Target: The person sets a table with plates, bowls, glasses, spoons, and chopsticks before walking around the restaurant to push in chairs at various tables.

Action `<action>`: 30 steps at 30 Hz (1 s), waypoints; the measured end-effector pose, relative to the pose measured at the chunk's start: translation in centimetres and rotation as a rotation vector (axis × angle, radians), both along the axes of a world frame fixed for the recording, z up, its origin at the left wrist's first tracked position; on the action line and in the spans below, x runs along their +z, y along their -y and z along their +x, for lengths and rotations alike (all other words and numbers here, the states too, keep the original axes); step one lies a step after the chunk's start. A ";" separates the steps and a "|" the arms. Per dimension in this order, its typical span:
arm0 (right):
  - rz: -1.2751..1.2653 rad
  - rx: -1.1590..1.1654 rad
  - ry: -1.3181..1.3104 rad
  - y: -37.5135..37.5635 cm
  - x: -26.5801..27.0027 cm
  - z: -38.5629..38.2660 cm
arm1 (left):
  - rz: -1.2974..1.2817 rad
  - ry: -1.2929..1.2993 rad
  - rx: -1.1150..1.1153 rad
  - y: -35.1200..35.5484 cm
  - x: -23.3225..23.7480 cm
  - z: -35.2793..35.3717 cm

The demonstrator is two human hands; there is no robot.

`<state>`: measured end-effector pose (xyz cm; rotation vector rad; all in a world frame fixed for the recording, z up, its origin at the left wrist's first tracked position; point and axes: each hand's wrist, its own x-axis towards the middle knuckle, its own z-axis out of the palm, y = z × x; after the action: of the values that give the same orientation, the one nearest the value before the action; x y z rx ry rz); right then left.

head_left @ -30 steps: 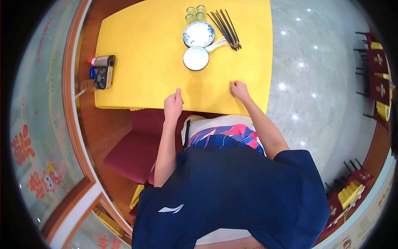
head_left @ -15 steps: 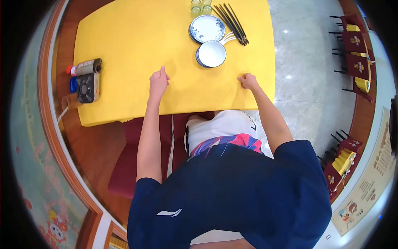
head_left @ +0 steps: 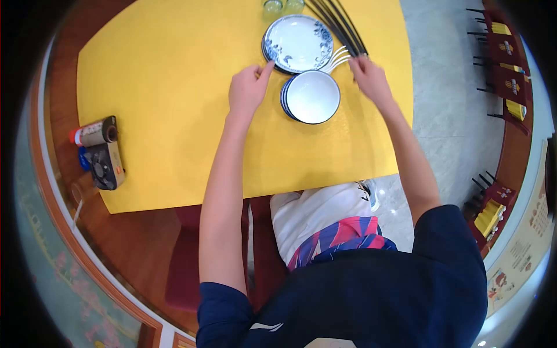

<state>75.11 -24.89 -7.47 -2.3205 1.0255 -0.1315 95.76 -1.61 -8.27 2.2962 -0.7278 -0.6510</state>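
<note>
Open tablecloth (head_left: 162, 87) left of left hand (head_left: 246, 90)

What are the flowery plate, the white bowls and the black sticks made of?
The plate looks like glazed porcelain: glossy white with blue painted patterns. The bowls look the same, shiny white with a dark blue rim. The chopsticks are dark and smooth, maybe lacquered wood or plastic; the picture cannot settle which.
</note>
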 end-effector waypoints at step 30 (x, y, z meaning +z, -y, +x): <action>0.125 0.552 0.143 -27.9 1.6 21.1 | -0.186 0.273 0.895 -25.3 0.0 2.0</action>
<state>96.17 3.00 -5.91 -2.3489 0.2912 -0.0113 97.79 23.71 -8.24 2.2405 0.1653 0.1409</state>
